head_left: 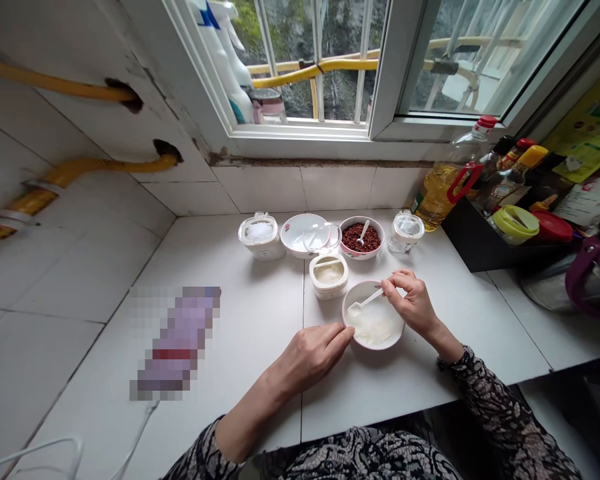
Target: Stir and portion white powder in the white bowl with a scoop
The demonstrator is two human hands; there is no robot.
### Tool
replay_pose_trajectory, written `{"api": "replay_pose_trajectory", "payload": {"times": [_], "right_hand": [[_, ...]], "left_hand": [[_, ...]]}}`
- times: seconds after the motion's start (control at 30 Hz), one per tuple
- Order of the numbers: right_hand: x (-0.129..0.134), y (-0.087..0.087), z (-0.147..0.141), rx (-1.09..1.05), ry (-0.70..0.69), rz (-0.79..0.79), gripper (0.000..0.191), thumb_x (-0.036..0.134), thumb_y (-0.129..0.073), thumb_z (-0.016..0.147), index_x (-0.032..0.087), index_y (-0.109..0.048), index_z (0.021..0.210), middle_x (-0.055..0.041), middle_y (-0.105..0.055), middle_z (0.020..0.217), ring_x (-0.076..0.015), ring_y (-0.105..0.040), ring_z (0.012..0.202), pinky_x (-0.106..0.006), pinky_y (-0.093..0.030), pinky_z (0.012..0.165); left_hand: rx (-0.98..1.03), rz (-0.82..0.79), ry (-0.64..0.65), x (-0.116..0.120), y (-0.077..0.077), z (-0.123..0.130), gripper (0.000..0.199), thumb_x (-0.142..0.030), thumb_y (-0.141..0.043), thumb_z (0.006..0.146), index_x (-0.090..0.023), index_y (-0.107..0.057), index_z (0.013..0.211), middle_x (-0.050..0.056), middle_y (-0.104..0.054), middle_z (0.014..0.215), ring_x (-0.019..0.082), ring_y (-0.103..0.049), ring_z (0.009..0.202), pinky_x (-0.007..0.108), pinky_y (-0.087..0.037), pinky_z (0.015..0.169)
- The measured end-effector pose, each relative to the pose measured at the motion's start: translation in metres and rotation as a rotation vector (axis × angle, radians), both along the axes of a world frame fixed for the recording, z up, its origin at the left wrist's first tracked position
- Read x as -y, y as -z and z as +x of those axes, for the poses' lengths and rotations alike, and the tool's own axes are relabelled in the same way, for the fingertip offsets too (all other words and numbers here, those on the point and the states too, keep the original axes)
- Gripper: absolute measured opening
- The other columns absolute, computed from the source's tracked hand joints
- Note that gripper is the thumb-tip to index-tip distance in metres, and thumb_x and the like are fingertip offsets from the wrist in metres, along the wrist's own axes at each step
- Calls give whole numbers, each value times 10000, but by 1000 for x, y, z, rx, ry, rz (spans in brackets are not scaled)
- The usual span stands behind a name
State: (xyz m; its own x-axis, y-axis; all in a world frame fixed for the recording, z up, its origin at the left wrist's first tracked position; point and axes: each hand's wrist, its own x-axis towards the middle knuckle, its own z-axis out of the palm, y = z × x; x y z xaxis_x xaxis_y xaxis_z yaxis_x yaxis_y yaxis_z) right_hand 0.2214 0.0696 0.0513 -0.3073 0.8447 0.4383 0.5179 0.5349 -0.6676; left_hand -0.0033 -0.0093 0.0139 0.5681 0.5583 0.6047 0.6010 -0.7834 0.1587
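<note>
A white bowl (347, 301) with a cloudy white mixture in it stands on the counter in front of me. My right hand (411, 300) pinches the handle of a small white spoon (367, 299), whose head is over the inside of the bowl. At the bowl's left rim, my left hand (323, 350) grips the edge between thumb and fingers. Just behind is a square cream jar (329, 291) with its clear lid (321, 237) flipped up and pale contents inside. Behind that stand a shallow white bowl (295, 230) and a bowl of red beans (353, 238) with a small spoon in it.
Further jars stand at the back: a white one (261, 248) and a clear one (406, 230). An oil bottle (440, 193) and a black condiment rack (473, 243) are at the right, near a metal kettle (550, 287). A blurred purple object (183, 340) with a white cable lies left.
</note>
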Motion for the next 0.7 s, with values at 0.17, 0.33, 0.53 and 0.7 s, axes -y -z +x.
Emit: {"api": "replay_pose_trajectory", "payload": {"times": [0.17, 0.33, 0.53, 0.7], "right_hand": [[1, -8, 1, -144, 48, -263, 453, 462, -548, 893, 203, -527, 522, 2, -553, 536, -144, -526, 586, -285, -411, 635], [-6, -13, -1, -307, 23, -437, 519, 614, -582, 835, 193, -546, 533, 7, -532, 515, -125, -490, 523, -268, -407, 565], [-17, -29, -17, -225, 55, -154, 457, 498, -529, 918, 210, -527, 563, -11, -588, 574, -154, -536, 590, -304, -444, 638], [-19, -37, -35, 43, 69, 364, 303, 297, -483, 958, 223, -549, 671, -2, -624, 629, -165, -538, 631, -410, -401, 909]], "left_hand": [[-9, -5, -2, 0, 3, -1, 219, -79, -358, 996, -113, -551, 1093, 51, -659, 822, 121, -629, 635, 217, -500, 515], [-5, -6, -1, 0, 2, 0, 212, -86, -360, 997, -113, -550, 1087, 49, -655, 816, 120, -622, 628, 214, -494, 510], [-4, 12, -1, -1, -1, 1, 207, -110, -353, 1009, -117, -550, 1072, 43, -645, 795, 116, -610, 613, 206, -485, 504], [-8, 2, -7, -1, -2, 1, 212, -115, -351, 1012, -118, -559, 1052, 30, -626, 758, 118, -588, 584, 214, -461, 484]]}}
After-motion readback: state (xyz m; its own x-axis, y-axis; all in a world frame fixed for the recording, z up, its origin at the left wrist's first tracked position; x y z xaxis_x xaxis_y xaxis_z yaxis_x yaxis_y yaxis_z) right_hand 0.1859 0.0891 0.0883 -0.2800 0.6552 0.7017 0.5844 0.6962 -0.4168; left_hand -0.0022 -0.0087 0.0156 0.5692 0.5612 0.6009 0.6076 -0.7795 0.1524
